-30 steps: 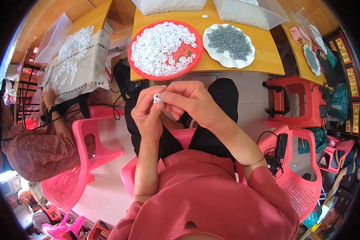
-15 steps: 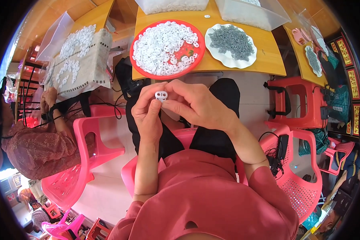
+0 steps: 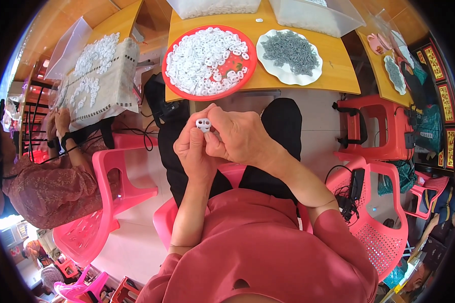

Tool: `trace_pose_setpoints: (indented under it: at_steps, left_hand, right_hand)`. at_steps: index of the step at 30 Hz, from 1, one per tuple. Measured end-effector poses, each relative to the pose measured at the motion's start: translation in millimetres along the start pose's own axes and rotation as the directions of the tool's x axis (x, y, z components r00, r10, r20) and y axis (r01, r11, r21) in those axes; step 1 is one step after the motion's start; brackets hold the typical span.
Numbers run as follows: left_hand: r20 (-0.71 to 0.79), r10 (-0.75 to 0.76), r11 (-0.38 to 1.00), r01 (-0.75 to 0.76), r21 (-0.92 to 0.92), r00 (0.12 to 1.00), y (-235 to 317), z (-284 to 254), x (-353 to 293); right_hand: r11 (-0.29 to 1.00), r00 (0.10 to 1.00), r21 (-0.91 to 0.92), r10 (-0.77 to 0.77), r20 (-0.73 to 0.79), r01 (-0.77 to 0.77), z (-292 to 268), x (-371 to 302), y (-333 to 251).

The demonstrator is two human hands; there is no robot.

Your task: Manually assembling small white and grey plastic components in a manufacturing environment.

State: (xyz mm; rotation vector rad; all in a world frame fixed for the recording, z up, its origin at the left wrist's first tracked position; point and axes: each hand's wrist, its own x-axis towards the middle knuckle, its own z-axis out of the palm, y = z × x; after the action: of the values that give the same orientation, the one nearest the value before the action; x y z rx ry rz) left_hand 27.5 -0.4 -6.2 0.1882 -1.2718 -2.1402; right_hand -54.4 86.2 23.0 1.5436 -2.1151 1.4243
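Note:
Held up over my lap is a small white plastic piece [image 3: 202,123] with two round holes, resembling a cord stopper. My left hand [image 3: 191,154] pinches it between thumb and fingers. From the other side, my right hand [image 3: 242,135] closes on the same piece, its thumb and curled fingers pressed against the lower part. Whether a smaller part sits in the right fingers is hidden. Beyond my hands, a round red tray [image 3: 207,97] carries a heap of similar white pieces [image 3: 199,60]. Right of it, a scalloped white plate [image 3: 304,80] bears a pile of small grey pieces [image 3: 290,52].
Two translucent bins [image 3: 316,24] stand at the table's far edge, near one loose white piece [image 3: 259,20]. At left, a person [image 3: 55,187] sits by a cloth-covered table [image 3: 119,76]. Pink chairs [image 3: 103,187] and a red stool [image 3: 376,126] flank me.
My right hand has turned and its fingers have curled in more tightly around the white piece. The left hand has shifted slightly toward me. The neighbour's hands have moved a little.

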Motion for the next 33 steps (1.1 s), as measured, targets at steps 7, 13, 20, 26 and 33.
trace_pose_setpoints:
  at_steps: [7,13,20,26,33]
  left_hand:
    - [-0.087,0.028,1.0,-0.028,0.004,0.996,5.5,18.4,-7.7]
    - [-0.151,-0.056,0.996,0.065,0.054,0.987,4.9,14.8,-9.1]
    - [-0.192,-0.071,0.997,0.064,-0.044,0.979,-7.4,3.2,-4.6]
    - [-0.212,-0.017,1.0,0.013,-0.022,0.977,-6.8,3.7,-0.9]
    - [-0.141,-0.015,1.0,0.018,0.022,0.99,-11.0,0.9,2.8]
  right_hand:
    - [0.998,0.996,-0.06,-0.04,-0.076,0.036,7.5,-4.6,-3.1]
    - [0.996,0.996,-0.086,-0.036,-0.079,0.029,9.3,-4.2,-1.5]
    - [0.997,0.998,-0.054,0.059,-0.028,-0.06,16.7,-6.7,2.6]
    - [0.804,0.93,0.469,0.336,0.15,-0.366,2.6,-0.8,0.2]
    - [0.361,0.755,0.694,0.509,0.413,-0.623,-6.2,4.6,5.0]
